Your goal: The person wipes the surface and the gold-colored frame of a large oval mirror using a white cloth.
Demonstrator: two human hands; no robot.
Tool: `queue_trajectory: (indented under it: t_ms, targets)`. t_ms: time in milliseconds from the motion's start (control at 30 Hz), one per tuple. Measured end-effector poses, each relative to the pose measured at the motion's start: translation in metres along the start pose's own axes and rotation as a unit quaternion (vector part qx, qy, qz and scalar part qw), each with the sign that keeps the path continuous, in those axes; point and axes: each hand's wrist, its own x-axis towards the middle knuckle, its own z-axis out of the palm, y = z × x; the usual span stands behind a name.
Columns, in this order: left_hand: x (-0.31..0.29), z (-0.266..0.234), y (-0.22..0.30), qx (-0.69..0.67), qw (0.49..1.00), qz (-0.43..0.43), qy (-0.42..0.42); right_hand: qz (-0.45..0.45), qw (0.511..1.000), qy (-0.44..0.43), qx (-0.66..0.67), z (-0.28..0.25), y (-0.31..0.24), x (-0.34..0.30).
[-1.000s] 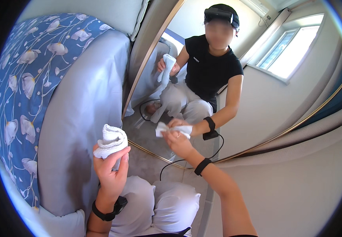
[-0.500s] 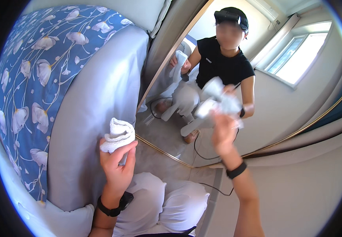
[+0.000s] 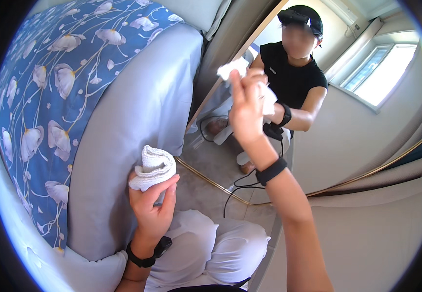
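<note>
A rolled white knit cloth (image 3: 153, 168) with a ribbed edge sits in my left hand (image 3: 150, 204), its fingers and thumb closed round it. My right hand (image 3: 246, 109) reaches up in front of the tall mirror (image 3: 362, 131), close to its glass. Crumpled white cloth (image 3: 234, 68) shows past its fingertips, a little blurred; I cannot tell whether it is fabric or tissue. More white shows right of the hand, overlapping the reflected fingers. The mirror's reflection shows a person in a black top and cap. Whether my right hand touches the glass is unclear.
A bed with a blue floral cover (image 3: 65, 82) and a grey side (image 3: 133, 102) stands at the left. The mirror has a thin gold frame (image 3: 203, 181). A black cable (image 3: 226, 207) lies on the grey floor (image 3: 196, 194). My white-clad knees (image 3: 238, 246) are below.
My right hand has moved up and to the left across the mirror with the white cloth. My left hand keeps its hold on the knit cloth. The view has shifted slightly.
</note>
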Motion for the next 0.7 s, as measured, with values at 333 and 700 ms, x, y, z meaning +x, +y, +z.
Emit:
queue_trajectory:
  t_ms: [333,700]
  targets:
    - [0.002,0.001,0.005,0.010,1.000,-0.006,-0.007,-0.092,0.978,-0.183,0.041,0.053,-0.045,-0.111]
    - [-0.013,0.004,0.002,0.023,0.997,-0.078,-0.005,-0.129,0.926,-0.329,0.131,0.067,-0.049,-0.197]
